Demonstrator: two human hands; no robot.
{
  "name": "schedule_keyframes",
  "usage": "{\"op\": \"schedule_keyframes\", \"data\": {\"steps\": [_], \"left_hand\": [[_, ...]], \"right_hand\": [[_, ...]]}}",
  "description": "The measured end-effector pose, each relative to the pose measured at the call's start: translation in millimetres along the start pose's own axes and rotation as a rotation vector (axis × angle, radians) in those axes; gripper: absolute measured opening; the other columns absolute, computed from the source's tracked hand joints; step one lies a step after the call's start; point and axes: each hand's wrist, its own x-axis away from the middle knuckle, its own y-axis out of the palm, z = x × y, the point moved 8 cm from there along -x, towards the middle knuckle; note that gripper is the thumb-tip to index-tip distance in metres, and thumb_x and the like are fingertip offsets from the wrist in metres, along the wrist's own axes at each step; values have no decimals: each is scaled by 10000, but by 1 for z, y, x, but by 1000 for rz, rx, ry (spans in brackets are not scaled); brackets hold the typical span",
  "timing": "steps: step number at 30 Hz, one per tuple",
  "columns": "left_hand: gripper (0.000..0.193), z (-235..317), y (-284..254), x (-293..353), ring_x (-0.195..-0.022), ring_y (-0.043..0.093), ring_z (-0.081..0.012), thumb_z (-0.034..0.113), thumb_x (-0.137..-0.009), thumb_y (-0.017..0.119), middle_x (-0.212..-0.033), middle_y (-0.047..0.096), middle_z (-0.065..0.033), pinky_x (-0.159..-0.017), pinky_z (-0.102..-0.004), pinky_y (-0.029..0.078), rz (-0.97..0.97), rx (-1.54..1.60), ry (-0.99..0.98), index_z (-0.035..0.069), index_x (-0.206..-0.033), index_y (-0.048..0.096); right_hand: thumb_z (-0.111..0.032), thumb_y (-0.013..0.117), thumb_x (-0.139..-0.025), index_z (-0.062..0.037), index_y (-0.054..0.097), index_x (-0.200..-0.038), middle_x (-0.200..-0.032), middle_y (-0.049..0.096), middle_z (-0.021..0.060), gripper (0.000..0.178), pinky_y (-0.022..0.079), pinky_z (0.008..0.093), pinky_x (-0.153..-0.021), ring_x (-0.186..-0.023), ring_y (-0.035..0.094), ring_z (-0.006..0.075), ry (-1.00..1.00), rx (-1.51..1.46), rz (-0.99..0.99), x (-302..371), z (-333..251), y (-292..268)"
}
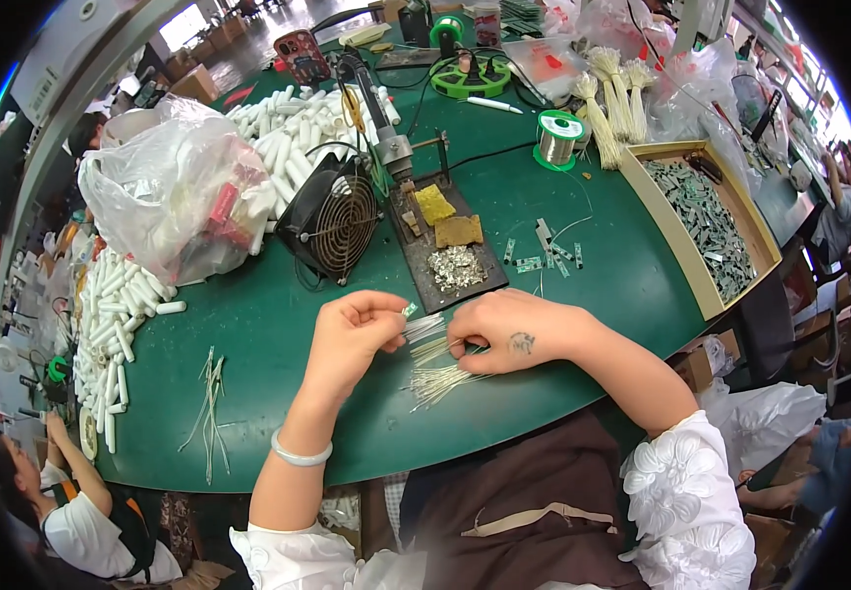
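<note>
My left hand [347,339] pinches a small green circuit board [409,310] between thumb and fingertips, just in front of the soldering stand. Beside it my right hand [519,332] is closed, palm down, its curled fingers on a bundle of thin white wires [437,383]. The fingertips are partly hidden, so how many wires they grip does not show. Behind my hands, silvery solder scraps [455,267] lie on the dark stand base [427,287], with yellow sponges [435,204] farther back. Several loose circuit boards [529,264] lie right of the stand.
A black fan [332,221] stands left of the stand. White tubes [121,305] and a plastic bag [165,187] fill the left. A solder spool [558,138] and a box of boards [632,177] are right. Loose wires [211,413] lie front left; a co-worker [91,521] sits beyond.
</note>
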Motion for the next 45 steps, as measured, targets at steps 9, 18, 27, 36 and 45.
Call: {"op": "schedule_keyframes", "data": {"steps": [9, 18, 27, 36, 45], "left_hand": [[45, 15, 24, 25, -796, 589, -128, 34, -756, 625, -882, 645, -59, -717, -249, 468, -446, -350, 135, -4, -778, 628], [109, 13, 21, 39, -673, 568, -76, 65, -727, 661, -798, 666, -37, -613, -230, 470, -260, -629, -4, -11, -805, 671], [102, 32, 27, 62, -757, 606, -166, 54, -694, 677, -899, 668, -104, -660, -251, 471, -250, -732, 393, 4, -782, 673], [67, 26, 14, 63, -671, 566, -116, 26, -702, 666, -765, 635, -50, -602, -240, 442, -128, -623, 229, 0, -764, 667], [38, -1, -58, 95, -632, 521, -67, -2, -710, 683, -719, 635, -35, -584, -217, 430, -89, -551, -22, -18, -727, 653]], "right_hand": [[-177, 577, -792, -34, 586, -795, -718, 609, 112, 143, 467, 396, -647, -702, 598, 301, -35, -49, 39, 1, -1, -1], [-170, 586, -802, -49, 604, -877, -778, 654, 112, 144, 480, 367, -676, -735, 631, 288, -51, -151, 14, 2, -3, 1], [-160, 621, -769, -41, 657, -827, -839, 646, 106, 137, 487, 363, -717, -797, 625, 280, -130, -128, 48, 3, -10, -3], [-176, 606, -787, -45, 657, -865, -844, 672, 117, 161, 489, 365, -732, -807, 641, 289, -55, -177, -5, 3, -11, 3], [-154, 604, -822, -19, 658, -889, -779, 649, 130, 160, 476, 344, -641, -701, 625, 268, -54, -114, 132, 7, 7, -20]]}}
